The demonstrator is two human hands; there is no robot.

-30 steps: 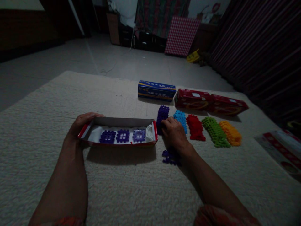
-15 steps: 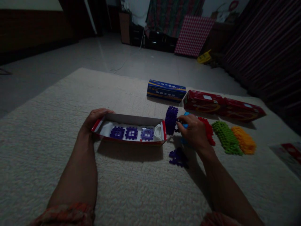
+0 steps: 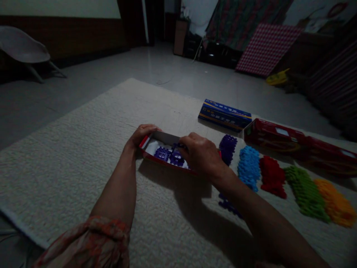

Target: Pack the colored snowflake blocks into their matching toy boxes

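Note:
An open red-edged cardboard box (image 3: pixel 167 165) with a pale inside lies on the mat. My left hand (image 3: pixel 145 133) is wrapped round its left end. Flat purple toothed building pieces (image 3: pixel 162 153) lie in the box on white material. Over the right half of the box is my right hand (image 3: pixel 199 152), its fingers pinched on a purple building piece (image 3: pixel 176 146), mostly hidden by the fingers. My right hand and wrist cover the box's right end. To the right of the box stands a purple stack (image 3: pixel 228 149). Another purple piece (image 3: pixel 229 206) shows partly beneath my right forearm.
Blue (image 3: pixel 249 167), red (image 3: pixel 272 176), green (image 3: pixel 306 193) and orange piles (image 3: pixel 334 202) of building pieces lie in a row at right. Behind them are a blue box (image 3: pixel 225 114) and red boxes (image 3: pixel 275 136). A chair (image 3: pixel 23 44) stands at far left.
My right hand has moved left from the purple stack to over the box, with a purple building piece in its fingers. My left hand keeps hold of the box; the view has turned left.

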